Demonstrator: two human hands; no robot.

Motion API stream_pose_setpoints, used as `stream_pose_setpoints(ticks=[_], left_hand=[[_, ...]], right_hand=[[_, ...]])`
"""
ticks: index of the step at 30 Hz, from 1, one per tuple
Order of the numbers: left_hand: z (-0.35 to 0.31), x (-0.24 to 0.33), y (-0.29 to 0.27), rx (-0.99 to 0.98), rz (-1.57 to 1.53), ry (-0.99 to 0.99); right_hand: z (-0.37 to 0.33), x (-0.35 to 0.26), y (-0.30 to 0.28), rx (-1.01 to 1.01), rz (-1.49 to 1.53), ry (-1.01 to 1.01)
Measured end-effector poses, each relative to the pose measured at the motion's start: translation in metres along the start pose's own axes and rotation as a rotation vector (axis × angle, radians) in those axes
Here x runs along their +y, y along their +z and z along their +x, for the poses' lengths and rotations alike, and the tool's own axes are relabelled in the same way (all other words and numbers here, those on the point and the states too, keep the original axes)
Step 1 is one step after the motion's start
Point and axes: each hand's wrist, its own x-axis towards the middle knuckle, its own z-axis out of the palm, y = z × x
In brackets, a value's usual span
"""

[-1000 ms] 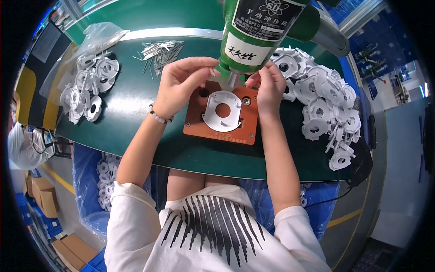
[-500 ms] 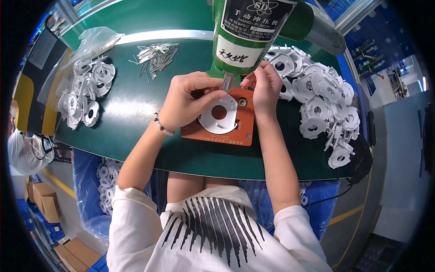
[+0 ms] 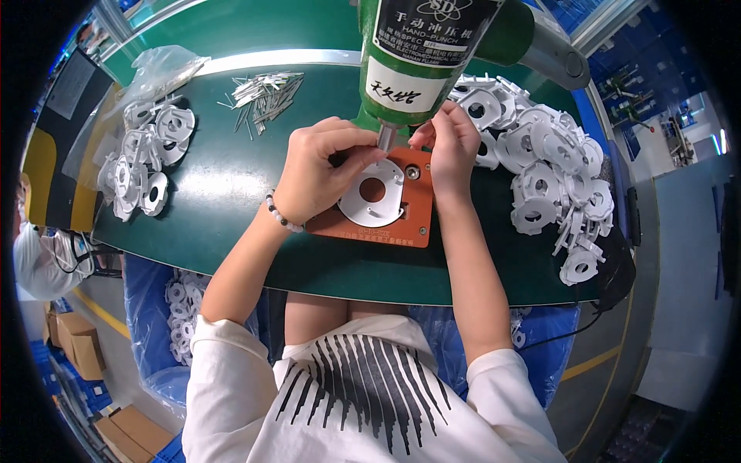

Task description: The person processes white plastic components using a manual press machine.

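A flat white metal disc (image 3: pixel 374 202) with a round hole lies on an orange-brown base plate (image 3: pixel 413 224) under the ram of a green hand press (image 3: pixel 421 58). My left hand (image 3: pixel 320 170) pinches the disc's upper left edge beside the press pin (image 3: pixel 386 139). My right hand (image 3: pixel 451 150) rests its fingertips at the disc's upper right edge, just below the press body. Whether a small pin sits between my fingers is hidden.
A heap of white discs (image 3: pixel 552 170) lies to the right, a smaller pile (image 3: pixel 147 158) to the left beside a clear plastic bag (image 3: pixel 154 65). Thin metal pins (image 3: pixel 266 96) are scattered at the back. The green table edge (image 3: pixel 347 278) runs near my lap.
My left hand has slid down and right onto the disc. The disc and both hands have closed in under the press pin.
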Motion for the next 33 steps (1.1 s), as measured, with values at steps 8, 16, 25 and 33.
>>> stream_pose_setpoints(ticks=[8, 16, 25, 33], left_hand=[[-0.001, 0.005, -0.002, -0.025, -0.02, 0.014], [-0.001, 0.005, 0.0, -0.04, -0.024, 0.0], [-0.006, -0.001, -0.001, 0.093, -0.292, -0.086], [-0.008, -0.024, 0.004, -0.115, -0.701, -0.397]], right_hand=[[0.0, 0.002, -0.002, -0.002, 0.018, 0.013], [0.008, -0.009, -0.003, 0.063, 0.211, 0.26], [0.163, -0.057, -0.052, -0.492, 0.682, 0.467], [0.209, -0.224, 0.017, -0.249, 0.2, 0.059]])
